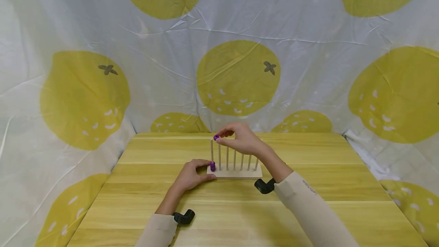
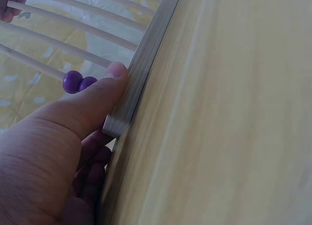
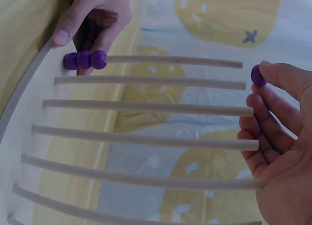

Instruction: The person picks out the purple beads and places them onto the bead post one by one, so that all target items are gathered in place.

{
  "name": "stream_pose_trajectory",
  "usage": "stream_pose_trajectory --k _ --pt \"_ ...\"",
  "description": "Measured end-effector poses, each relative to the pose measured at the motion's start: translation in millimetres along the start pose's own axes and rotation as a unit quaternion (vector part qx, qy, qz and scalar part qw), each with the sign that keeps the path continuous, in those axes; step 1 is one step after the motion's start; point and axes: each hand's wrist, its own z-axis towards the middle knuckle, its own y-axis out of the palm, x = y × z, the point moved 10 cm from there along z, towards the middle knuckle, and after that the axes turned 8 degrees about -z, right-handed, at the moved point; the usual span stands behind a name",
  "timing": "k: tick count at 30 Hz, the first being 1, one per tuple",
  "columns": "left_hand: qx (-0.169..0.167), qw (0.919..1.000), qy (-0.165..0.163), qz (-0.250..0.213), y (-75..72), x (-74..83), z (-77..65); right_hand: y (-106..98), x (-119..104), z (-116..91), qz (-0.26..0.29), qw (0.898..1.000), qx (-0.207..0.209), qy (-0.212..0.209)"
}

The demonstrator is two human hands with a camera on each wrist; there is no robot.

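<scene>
A pale wooden base (image 1: 236, 172) carries a row of several upright pegs (image 3: 156, 107). Three purple beads (image 3: 84, 60) are stacked at the foot of the leftmost peg. My left hand (image 1: 190, 174) grips the left end of the base, its thumb (image 2: 109, 81) along the front edge and the other fingers behind. My right hand (image 1: 240, 139) pinches one more purple bead (image 3: 258, 75) between thumb and forefinger. That bead is just off the tips of the leftmost two pegs, apart from both. Its remaining fingers are loosely bent near the tips of other pegs.
The base stands on a striped wooden table (image 1: 144, 186) near its far edge. Behind the table hangs a white cloth (image 1: 164, 75) printed with yellow fruit. A black wrist-camera mount (image 1: 184, 217) sits on the left wrist and another black mount (image 1: 265, 186) on the right.
</scene>
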Motion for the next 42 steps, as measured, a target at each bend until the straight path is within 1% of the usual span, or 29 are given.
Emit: stream_pose_trajectory --k 11,18,26,32,42 --pt "0.003 1.0 0.006 -0.001 0.2 1.2 1.7 7.2 -2.8 8.1 -0.006 1.0 -0.016 0.005" --pt "0.003 1.0 0.003 -0.002 0.3 1.8 2.0 8.8 -5.9 10.8 -0.008 1.0 -0.016 -0.009" --pt "-0.001 1.0 -0.003 -0.007 0.3 0.2 1.3 13.7 -3.3 12.6 -0.003 1.0 -0.018 0.002" --pt "0.0 0.9999 -0.009 -0.006 -0.4 -1.2 1.0 16.4 -2.5 12.7 -0.012 1.0 -0.016 0.003" --pt "-0.001 0.9999 -0.009 -0.007 -0.3 -1.3 0.6 17.9 -0.9 11.0 -0.027 1.0 -0.011 0.006"
